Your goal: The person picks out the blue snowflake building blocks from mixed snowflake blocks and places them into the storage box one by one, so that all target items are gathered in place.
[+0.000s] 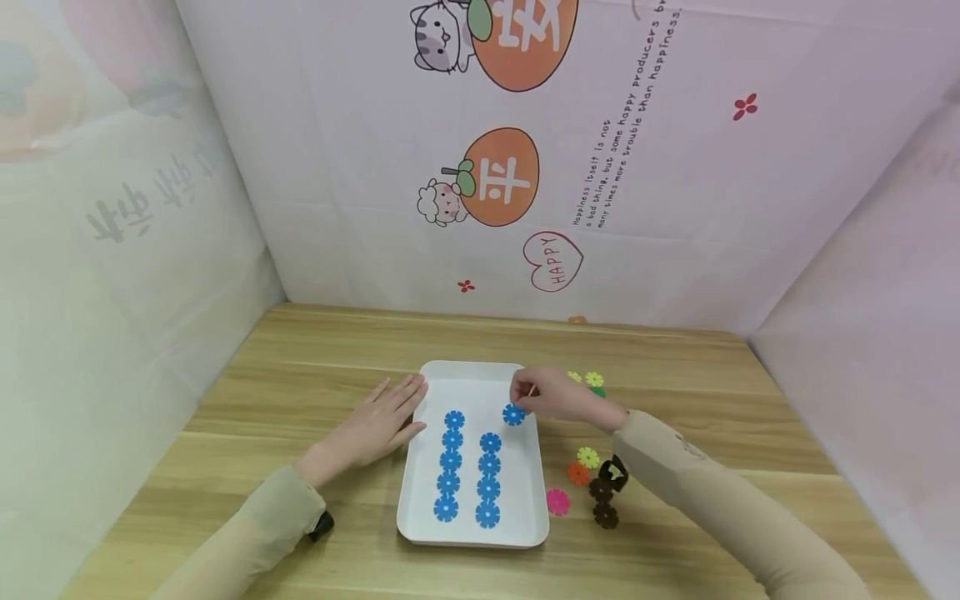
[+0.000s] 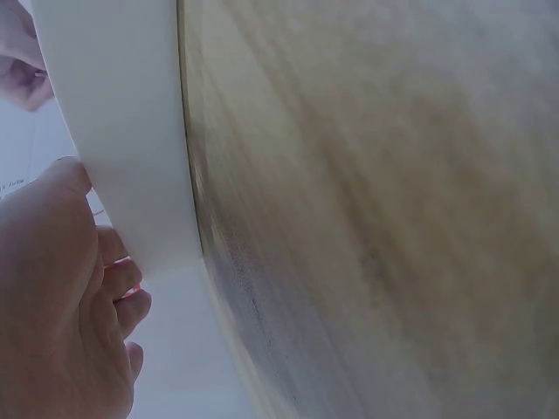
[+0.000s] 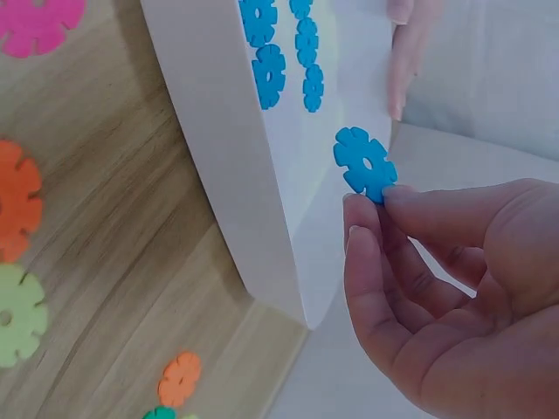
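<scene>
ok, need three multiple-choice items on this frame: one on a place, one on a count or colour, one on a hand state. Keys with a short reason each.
1. Where does the left hand rest?
A. on the table against the white tray's left edge
B. inside the tray
C. on the pink disc

2. How many blue discs lie in the left row and the right row?
A. 3 and 3
B. 5 and 4
C. 6 and 2

3. What is the right hand doing?
A. lying flat and holding nothing
B. pinching a blue disc
C. gripping the tray

Answers:
1 A, fingers lie straight beside the rim.
2 B, the head view shows five, then four.
3 B, the right wrist view shows fingertips closed on its edge.
</scene>
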A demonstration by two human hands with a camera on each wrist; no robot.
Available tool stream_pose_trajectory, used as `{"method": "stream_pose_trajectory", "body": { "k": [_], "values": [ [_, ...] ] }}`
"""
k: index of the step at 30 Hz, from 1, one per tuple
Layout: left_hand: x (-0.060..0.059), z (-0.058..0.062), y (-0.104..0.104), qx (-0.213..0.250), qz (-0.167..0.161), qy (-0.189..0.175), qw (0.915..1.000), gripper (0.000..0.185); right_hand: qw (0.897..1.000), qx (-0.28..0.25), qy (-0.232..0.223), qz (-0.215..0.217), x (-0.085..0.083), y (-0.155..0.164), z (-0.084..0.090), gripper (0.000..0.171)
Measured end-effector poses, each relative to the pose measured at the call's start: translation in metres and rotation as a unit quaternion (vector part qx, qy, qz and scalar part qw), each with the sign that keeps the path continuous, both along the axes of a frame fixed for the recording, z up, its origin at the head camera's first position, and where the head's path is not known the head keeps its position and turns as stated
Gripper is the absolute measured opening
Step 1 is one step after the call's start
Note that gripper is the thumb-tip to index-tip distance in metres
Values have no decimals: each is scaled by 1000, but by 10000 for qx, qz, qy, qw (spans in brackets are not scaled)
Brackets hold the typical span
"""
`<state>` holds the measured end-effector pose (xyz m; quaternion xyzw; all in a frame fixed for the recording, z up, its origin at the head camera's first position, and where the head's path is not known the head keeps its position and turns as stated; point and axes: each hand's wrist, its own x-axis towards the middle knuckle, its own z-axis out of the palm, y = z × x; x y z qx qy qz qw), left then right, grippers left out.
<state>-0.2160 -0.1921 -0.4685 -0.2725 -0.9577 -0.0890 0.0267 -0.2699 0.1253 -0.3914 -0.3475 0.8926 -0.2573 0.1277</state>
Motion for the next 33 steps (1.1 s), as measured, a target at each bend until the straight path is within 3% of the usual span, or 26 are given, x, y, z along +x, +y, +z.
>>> {"method": "stream_pose_trajectory", "body": {
  "k": [12, 22, 33],
  "values": [
    [0, -2, -1, -121, 20, -20, 9999, 67, 9973, 704, -226, -30, -14, -32, -17, 7],
    [-2, 1, -1, -120, 12, -57, 9999, 67, 9971, 724, -184, 160, -21, -39, -27, 7],
    [-1, 0, 0, -100, 18, 3, 9999, 67, 9972, 644, -303, -206, -20, -41, -30, 7]
  ]
}}
